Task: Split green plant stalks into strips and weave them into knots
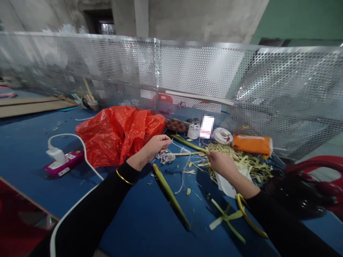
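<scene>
My left hand (158,145) is closed in a pinch on the end of a white string (178,146), which runs towards my right. My right hand (222,163) is closed round the lower end of a green leaf stalk (187,142) that points away to the left. Its fingertips are turned from view. Between the hands lie a tangle of white string (166,157) and a pale thin stalk (187,154). Nearer me rests a thick green folded leaf (171,194). To its right is a cross-shaped piece of knotted green leaf strips (226,217).
A crumpled red plastic bag (115,132) lies left, near a purple power strip (64,164) with a white cable. Leaf scraps (252,162), an orange packet (252,144), a tape roll (223,136) and a lit phone (207,126) sit right. A perforated metal screen (198,67) stands behind.
</scene>
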Demonstrator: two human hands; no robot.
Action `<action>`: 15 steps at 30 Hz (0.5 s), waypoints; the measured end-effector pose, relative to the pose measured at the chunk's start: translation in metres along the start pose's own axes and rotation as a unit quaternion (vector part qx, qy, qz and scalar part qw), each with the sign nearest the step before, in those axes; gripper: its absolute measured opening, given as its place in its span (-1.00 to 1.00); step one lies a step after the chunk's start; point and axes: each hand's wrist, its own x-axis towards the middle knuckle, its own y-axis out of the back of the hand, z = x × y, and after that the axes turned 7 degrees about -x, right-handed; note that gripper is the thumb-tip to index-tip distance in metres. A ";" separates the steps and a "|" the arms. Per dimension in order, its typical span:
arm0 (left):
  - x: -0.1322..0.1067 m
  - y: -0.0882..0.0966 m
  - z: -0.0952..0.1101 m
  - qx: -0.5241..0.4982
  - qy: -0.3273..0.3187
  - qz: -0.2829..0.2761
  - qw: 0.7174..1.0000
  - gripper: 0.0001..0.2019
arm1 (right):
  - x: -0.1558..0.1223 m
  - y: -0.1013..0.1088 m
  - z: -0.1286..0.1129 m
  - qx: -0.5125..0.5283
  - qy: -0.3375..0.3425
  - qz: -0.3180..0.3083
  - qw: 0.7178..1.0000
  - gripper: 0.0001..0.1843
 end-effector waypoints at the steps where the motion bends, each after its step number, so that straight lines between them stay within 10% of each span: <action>1: 0.000 0.000 0.001 0.008 -0.001 0.002 1.000 -0.86 | 0.001 0.001 0.002 0.018 -0.004 0.004 1.000 -0.79; 7: 0.003 0.008 0.006 0.107 -0.012 0.041 0.993 -0.87 | -0.003 0.003 0.008 0.259 -0.015 0.007 0.966 -0.70; 15: 0.010 0.026 -0.002 0.277 -0.024 0.092 0.956 -0.92 | -0.032 0.028 0.004 0.598 -0.042 -0.024 0.800 -0.64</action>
